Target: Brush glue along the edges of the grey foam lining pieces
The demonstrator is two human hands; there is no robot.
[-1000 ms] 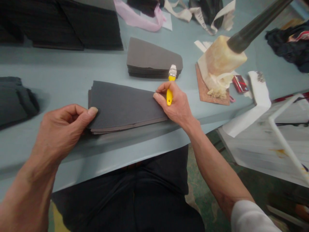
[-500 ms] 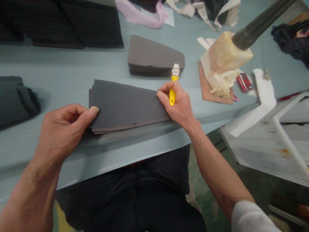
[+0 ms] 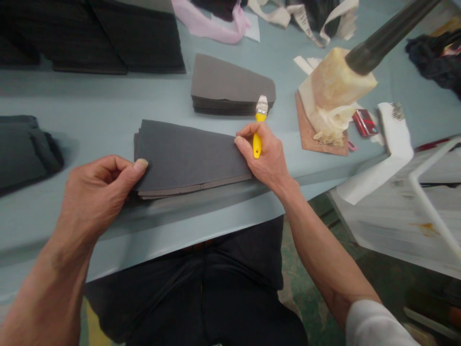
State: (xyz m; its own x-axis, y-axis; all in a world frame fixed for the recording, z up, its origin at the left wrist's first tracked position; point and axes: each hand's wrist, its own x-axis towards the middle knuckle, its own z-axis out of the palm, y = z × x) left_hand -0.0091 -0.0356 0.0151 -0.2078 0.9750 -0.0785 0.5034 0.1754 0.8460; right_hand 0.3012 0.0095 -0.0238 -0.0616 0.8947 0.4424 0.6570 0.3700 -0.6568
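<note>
A tapered dark grey panel [image 3: 190, 156] lies over a small stack of similar pieces close to the table's front edge. My left hand [image 3: 103, 187] pinches its wide left end, thumb on top and fingers curled beneath. At the narrow right end, my right hand [image 3: 264, 151] grips the panel's corner between thumb and forefinger. That same hand also keeps a yellow-handled brush [image 3: 258, 126] tucked in it, its whitened bristles pointing away from me. Just behind the panel sits a second stack of tapered brownish-grey pieces [image 3: 230, 81].
Dark stacks stand at the back left [image 3: 140, 36] and far left [image 3: 25, 154]. On the right are a cream glue-crusted container [image 3: 334, 91] with a dark handle, a red box [image 3: 365, 122] and a bent white strip [image 3: 391, 144]. Pink cloth [image 3: 212, 24] lies at the back.
Hardly anything differs. The view has shifted very slightly, and both hands keep the same hold on the grey panel, with the brush still in my right hand.
</note>
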